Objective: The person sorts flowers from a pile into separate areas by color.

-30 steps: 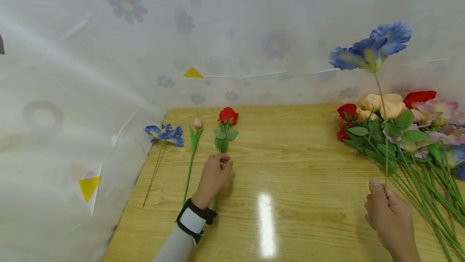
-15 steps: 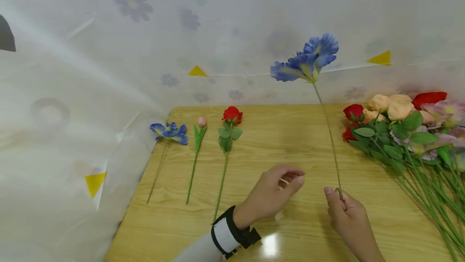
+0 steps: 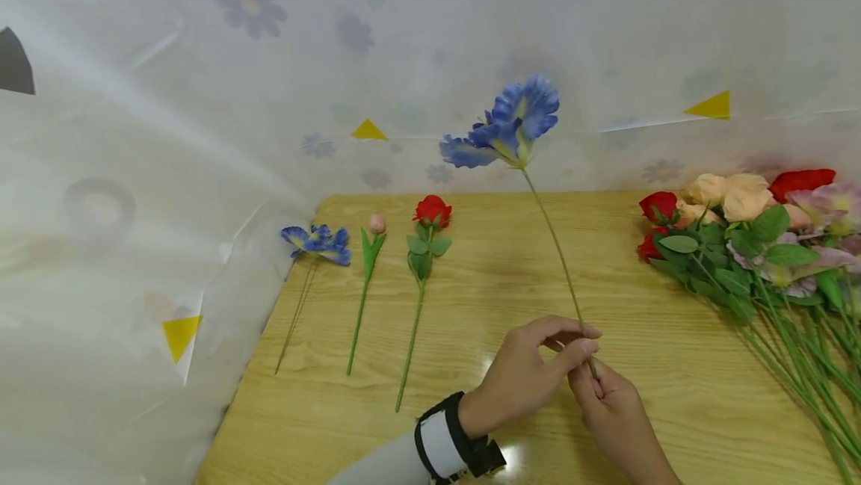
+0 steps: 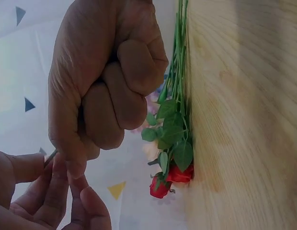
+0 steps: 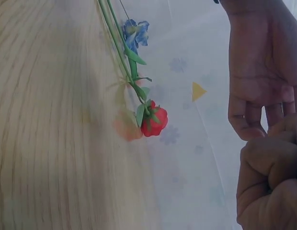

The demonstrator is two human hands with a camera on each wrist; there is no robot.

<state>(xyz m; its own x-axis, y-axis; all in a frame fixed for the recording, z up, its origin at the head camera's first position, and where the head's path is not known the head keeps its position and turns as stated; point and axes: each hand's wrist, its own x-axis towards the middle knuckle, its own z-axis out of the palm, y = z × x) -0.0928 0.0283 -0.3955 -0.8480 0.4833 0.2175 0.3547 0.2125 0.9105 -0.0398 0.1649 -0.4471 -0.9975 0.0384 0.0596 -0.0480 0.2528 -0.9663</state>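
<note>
To the right of the single red rose (image 3: 420, 261) lying on the bench (image 3: 511, 246), a person held up a blue iris (image 3: 506, 130), its bloom above the level of that rose in the head view and its thin stem (image 3: 562, 261) slanting down into both hands. The right hand (image 3: 615, 403) grasped the stem's lower end between thumb and curled fingers; the left hand (image 3: 528, 365) met it just above, thumb and fingertips pinching the same stem. A white wristband (image 3: 440, 444) edged in black circled the left wrist, nearer the person than the single red rose. Just left of that rose lay a pink tulip (image 3: 366, 257), with a second blue iris (image 3: 321, 243) farther left. Well to the rose's right was a heap of flowers (image 3: 743, 235): red roses (image 3: 659, 207), peach roses (image 3: 745, 197) and mauve blooms (image 3: 834, 208), with leaves and long green stems (image 4: 181, 72). Behind the single rose hung a whitish sheet (image 3: 592, 36) bearing yellow triangles (image 3: 368, 131) and faded floral prints (image 3: 250, 3).
</note>
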